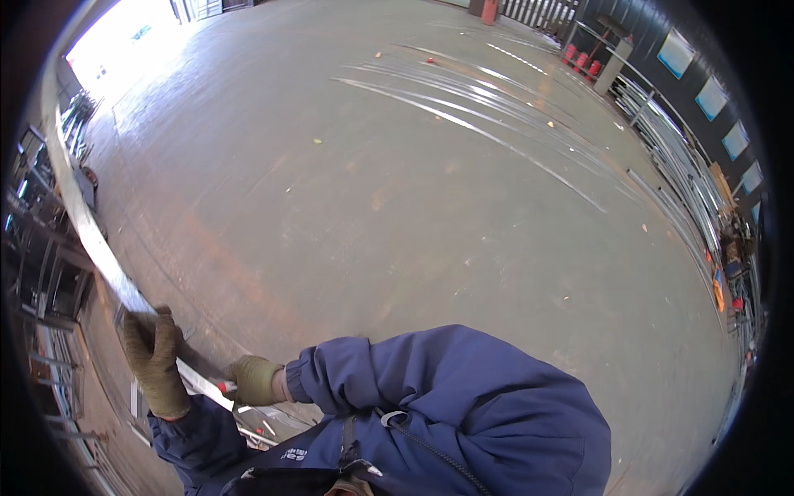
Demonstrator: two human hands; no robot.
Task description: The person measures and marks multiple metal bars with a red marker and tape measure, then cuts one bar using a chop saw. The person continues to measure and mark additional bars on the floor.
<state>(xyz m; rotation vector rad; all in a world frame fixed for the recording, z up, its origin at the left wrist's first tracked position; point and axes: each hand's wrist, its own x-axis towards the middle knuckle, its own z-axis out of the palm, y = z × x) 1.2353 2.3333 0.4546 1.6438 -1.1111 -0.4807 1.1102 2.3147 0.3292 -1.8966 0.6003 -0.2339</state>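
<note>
A long, pale silver metal bar [98, 248] runs from the upper left down to my body and looks curved in this view. My left hand [157, 368], in an olive-green glove, grips it with fingers and thumb around its sides. Close to the bar's lower stretch, my right hand [255, 380] in a matching glove is closed on a small red object [225, 387]; most of that object is hidden, so its kind cannot be told. Both arms are in dark blue sleeves, the right one reaching across to the left.
Long thin metal strips [488, 103] lie on the grey floor [372, 231] ahead. Bundled pipes [674, 165] are stacked along the right wall near red fire extinguishers [581, 60]. Metal racks [54, 331] with stock line the left side. A bright doorway [124, 41] stands at the far left.
</note>
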